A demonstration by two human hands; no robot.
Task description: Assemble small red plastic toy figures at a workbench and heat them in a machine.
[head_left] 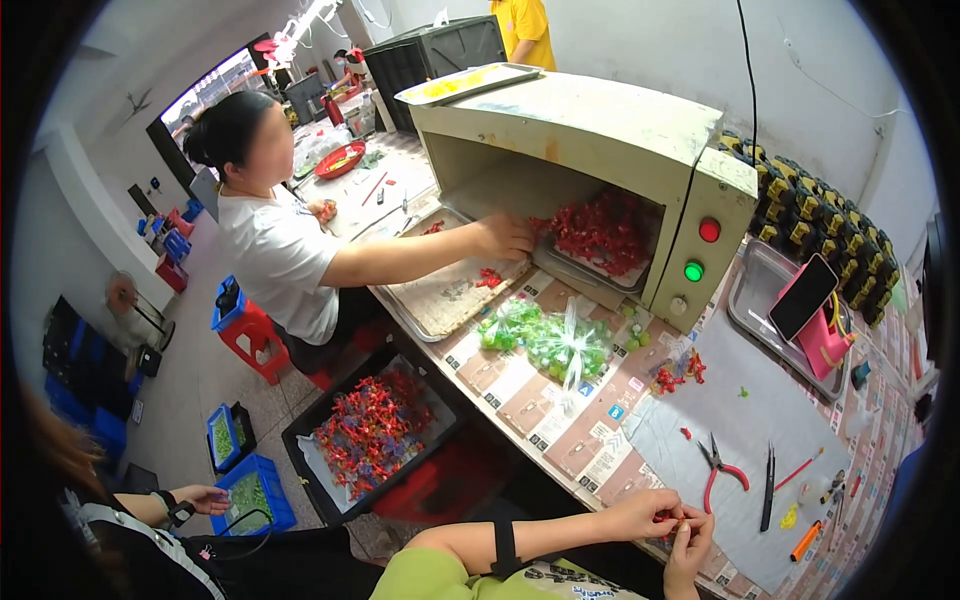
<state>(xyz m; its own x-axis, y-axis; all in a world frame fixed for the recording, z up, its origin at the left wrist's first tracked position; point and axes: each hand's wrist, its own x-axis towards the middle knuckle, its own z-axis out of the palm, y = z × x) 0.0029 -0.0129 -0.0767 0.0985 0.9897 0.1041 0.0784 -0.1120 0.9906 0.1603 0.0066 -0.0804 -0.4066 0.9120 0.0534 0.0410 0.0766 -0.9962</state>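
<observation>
My left hand [640,513] and my right hand [690,550] meet over the table's front edge, fingertips pinched together. Between them is a small red piece [666,518], mostly hidden by the fingers, so its exact kind is unclear. Nearest to the hands, on a grey sheet [640,430], lie red-handled pliers [722,470] with jaws apart. Black tweezers [768,487], an orange-handled tool [805,541] and a thin red stick [800,472] are to their right. Farther back on the sheet sits a little heap of red pieces [680,374].
A cream metal box oven [560,110] holds a tray of red pieces [605,235]; a co-worker's hand [505,237] reaches to its opening. Clear bags of green pieces [565,345] lie before it. A phone [803,298] leans on a pink holder. A black crate [440,400] stands beside the table.
</observation>
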